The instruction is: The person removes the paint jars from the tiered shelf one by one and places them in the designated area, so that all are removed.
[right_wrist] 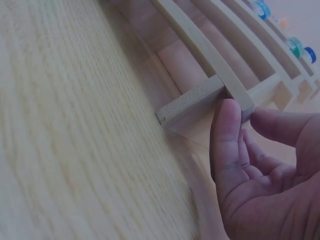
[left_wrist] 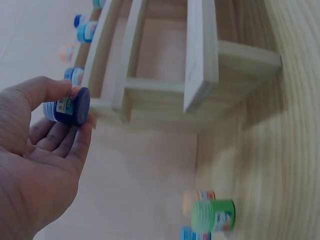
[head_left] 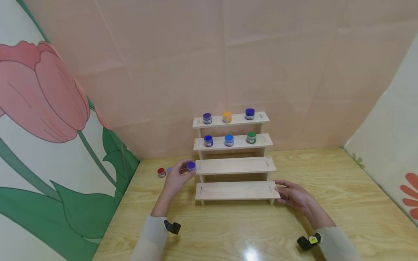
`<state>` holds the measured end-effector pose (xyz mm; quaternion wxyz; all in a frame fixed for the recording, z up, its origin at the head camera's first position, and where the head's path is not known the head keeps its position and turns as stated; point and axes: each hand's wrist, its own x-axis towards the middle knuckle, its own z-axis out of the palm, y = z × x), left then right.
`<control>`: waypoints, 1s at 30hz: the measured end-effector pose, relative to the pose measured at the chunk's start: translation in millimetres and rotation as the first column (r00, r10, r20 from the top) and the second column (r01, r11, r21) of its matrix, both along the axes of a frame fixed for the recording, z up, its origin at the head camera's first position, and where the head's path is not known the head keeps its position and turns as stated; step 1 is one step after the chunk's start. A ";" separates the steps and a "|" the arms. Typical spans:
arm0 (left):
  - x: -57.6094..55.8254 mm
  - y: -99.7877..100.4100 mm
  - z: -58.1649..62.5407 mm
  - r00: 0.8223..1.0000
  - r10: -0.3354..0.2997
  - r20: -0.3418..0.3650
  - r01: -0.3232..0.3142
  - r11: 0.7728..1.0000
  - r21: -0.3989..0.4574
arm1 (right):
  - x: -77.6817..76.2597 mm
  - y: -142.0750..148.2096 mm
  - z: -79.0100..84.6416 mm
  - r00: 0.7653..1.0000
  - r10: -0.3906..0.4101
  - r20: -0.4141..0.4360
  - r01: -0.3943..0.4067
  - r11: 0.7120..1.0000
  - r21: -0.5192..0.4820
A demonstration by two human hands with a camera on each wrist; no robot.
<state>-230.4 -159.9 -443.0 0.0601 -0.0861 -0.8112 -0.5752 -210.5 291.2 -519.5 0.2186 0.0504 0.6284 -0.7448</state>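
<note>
A stepped wooden rack (head_left: pixel 236 191) with several shelves stands on the table. My left hand (head_left: pixel 176 177) pinches a small purple-blue paint jar (head_left: pixel 191 166) between thumb and fingers, beside the left end of the second shelf from the bottom. In the left wrist view the jar (left_wrist: pixel 75 106) lies tilted on its side in the grip. At the rack's lower right, my right hand (head_left: pixel 295 195) grips the end of the bottom shelf (right_wrist: pixel 232 87), with thumb and fingertip on opposite faces of the board.
Purple, orange and dark blue jars (head_left: pixel 250 114) stand on the top shelf; blue, light blue and green jars (head_left: pixel 251 137) on the one below. Left of the rack, a red-lidded jar (head_left: pixel 161 172) and others, including a green jar (left_wrist: pixel 214 215), stand on the table (head_left: pixel 209 232).
</note>
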 end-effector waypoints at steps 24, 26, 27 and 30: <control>3.6 -63.7 -25.2 1.000 0.026 -0.002 -0.026 0.999 -0.035 | -1.0 -0.3 1.3 1.000 0.005 0.003 -0.005 1.000 -0.002; 2.2 -67.0 -28.4 0.999 0.034 -0.007 -0.035 0.999 -0.041 | -1.0 -0.3 1.3 1.000 0.005 0.005 -0.005 1.000 -0.003; 1.5 -68.8 -30.2 0.999 0.037 -0.011 -0.038 0.998 -0.041 | -0.9 -0.2 1.3 1.000 0.005 0.005 -0.005 1.000 -0.004; -1.2 -74.1 -36.4 0.999 0.043 -0.015 -0.044 0.998 -0.043 | -0.8 0.1 1.1 1.000 0.008 0.003 -0.008 1.000 -0.007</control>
